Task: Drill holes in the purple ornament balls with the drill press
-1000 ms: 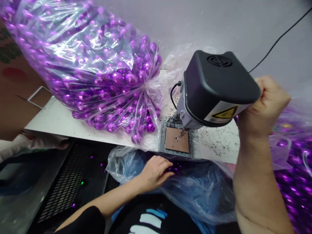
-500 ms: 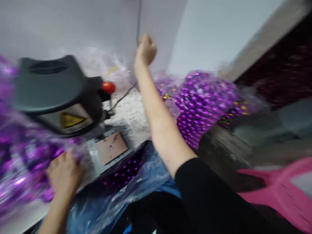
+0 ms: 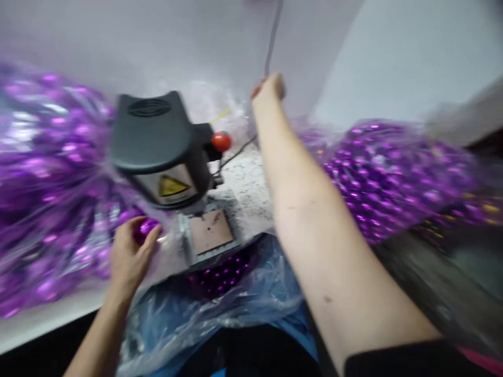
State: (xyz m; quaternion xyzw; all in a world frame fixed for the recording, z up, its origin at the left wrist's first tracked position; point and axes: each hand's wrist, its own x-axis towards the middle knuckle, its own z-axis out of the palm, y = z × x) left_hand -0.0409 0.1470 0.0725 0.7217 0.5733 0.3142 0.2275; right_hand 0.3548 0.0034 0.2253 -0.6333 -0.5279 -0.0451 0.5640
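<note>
My left hand (image 3: 131, 248) curls its thumb and fingers around a shiny purple ball (image 3: 148, 227), beside the large clear bag of purple balls (image 3: 51, 209). My right hand (image 3: 270, 89) is raised at the wall with its fingers curled in. A grey cable (image 3: 273, 39) runs down to it, and whether the hand grips the cable is hidden. Between my arms stands a dark grey press-like machine (image 3: 157, 141) with a yellow warning label and a red ball knob (image 3: 221, 141). Below its head lies a copper-coloured plate (image 3: 211, 230).
A clear plastic bag (image 3: 251, 293) with purple balls inside lies open over my lap. At the right rests another bag of purple balls (image 3: 393, 178). The white worktop (image 3: 251, 178) has dark specks. Crumpled clear plastic (image 3: 212, 99) lies behind the machine.
The view has turned left, so the machine sits further right in it. My left hand now curls around a purple ball. My right hand stays raised by the cable.
</note>
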